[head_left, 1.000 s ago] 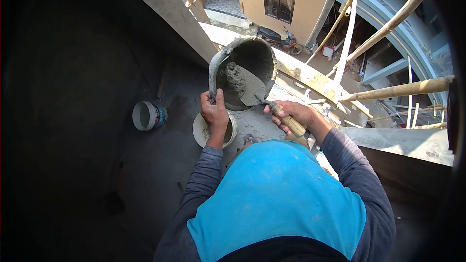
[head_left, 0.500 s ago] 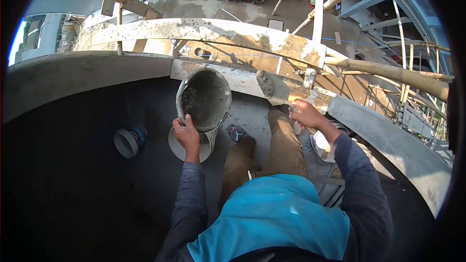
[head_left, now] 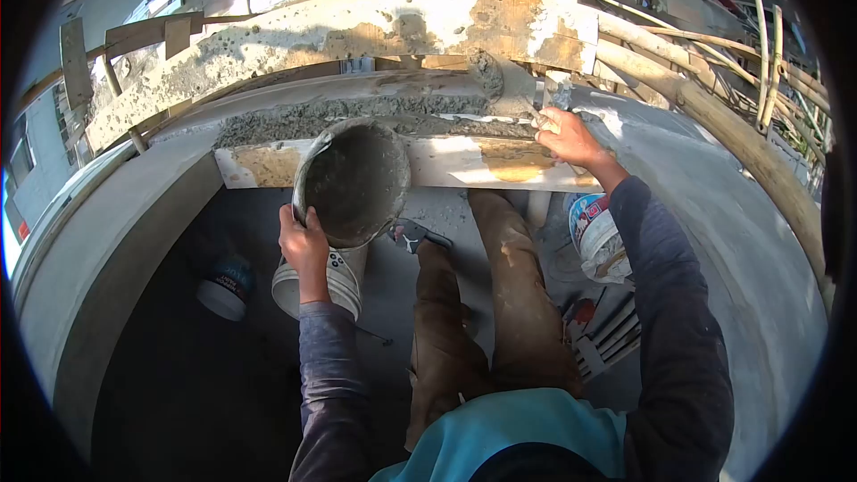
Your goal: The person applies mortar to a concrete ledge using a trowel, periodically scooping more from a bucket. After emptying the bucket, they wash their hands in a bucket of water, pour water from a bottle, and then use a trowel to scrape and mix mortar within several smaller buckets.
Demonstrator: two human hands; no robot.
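My left hand (head_left: 304, 245) is closed on the near left rim of a mortar bucket (head_left: 357, 180). The bucket is tilted with its mouth towards me, its inside coated in grey mortar, and it overlaps the front wooden board (head_left: 437, 163). My right hand (head_left: 569, 137) grips the handle of a trowel (head_left: 515, 89). A lump of wet mortar (head_left: 486, 74) sits at the far end of the blade, which is over the ledge behind the board. Along that ledge lies a rough strip of fresh mortar (head_left: 303, 116).
Below the mortar bucket stands a white bucket (head_left: 339, 284). A paint pail (head_left: 225, 287) is on the dark floor at left, another pail (head_left: 591, 225) at right. Bamboo poles (head_left: 723, 120) cross at right. A mortar-spattered plank (head_left: 295, 36) spans beyond the ledge; curved concrete walls (head_left: 134, 214) flank me.
The view has shifted, bringing the ledge and its mortar strip into sight. Both hands keep their holds on bucket and trowel. The mortar lump remains on the blade.
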